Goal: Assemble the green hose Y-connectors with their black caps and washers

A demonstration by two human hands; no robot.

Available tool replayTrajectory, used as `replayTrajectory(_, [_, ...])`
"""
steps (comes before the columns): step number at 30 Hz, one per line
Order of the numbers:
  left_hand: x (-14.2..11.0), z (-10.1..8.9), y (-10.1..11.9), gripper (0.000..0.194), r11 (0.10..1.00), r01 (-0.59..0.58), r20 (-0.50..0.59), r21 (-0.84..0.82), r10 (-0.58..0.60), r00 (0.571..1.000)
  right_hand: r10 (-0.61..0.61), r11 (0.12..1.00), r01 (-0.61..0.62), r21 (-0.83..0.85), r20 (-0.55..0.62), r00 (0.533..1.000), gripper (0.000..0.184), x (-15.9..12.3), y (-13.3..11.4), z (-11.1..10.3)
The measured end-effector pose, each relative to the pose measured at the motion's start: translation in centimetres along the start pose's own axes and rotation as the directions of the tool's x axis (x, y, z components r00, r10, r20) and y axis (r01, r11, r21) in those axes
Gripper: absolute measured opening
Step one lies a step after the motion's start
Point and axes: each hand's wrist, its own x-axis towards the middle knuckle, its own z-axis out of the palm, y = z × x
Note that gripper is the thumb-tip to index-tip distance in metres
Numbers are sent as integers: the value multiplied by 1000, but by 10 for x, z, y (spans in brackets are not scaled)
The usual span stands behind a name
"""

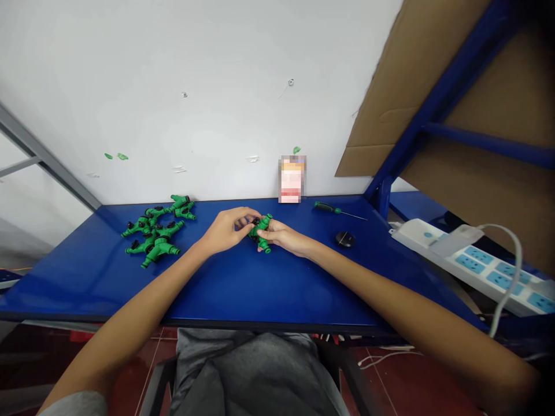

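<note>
A green Y-shaped hose splitter (265,223) with black parts is held above the middle of the blue table. My right hand (282,238) is closed round it from the right, its thumb laid across the green body. From the other side, my left hand (229,229) pinches the splitter's black part with thumb and fingertips; the exact contact is partly hidden by the fingers. Left of my hands, several similar green splitters (161,247) with black parts lie in a loose cluster on the table.
Toward the back right lie a screwdriver (328,207) with a green and black handle and a small round black object (345,239). A blurred-out box (292,180) leans by the white wall. A white power strip (477,263) with a cable sits at the right of the blue table (260,294).
</note>
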Motion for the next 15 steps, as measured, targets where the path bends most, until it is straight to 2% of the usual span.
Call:
replayTrajectory(5, [-1, 0, -2, 26, 996, -37, 0, 83, 37, 999, -24, 999, 25, 27, -39, 999, 40, -2, -1, 3])
replayTrajectory(10, [-3, -1, -1, 29, 988, -15, 47, 155, 8, 999, -13, 1000, 13, 10, -32, 999, 40, 0, 2, 2])
replayTrajectory(13, [-4, 1, 0, 30, 982, -3, 30, 191, -3, 1000, -33, 999, 32, -20, -60, 998, 44, 3, 7, 2])
replayTrajectory(15, [-4, 2, 2, 29, 987, 34, 1, 157, -35, 999, -52, 996, 46, -76, -82, 995, 45, 5, 9, 3])
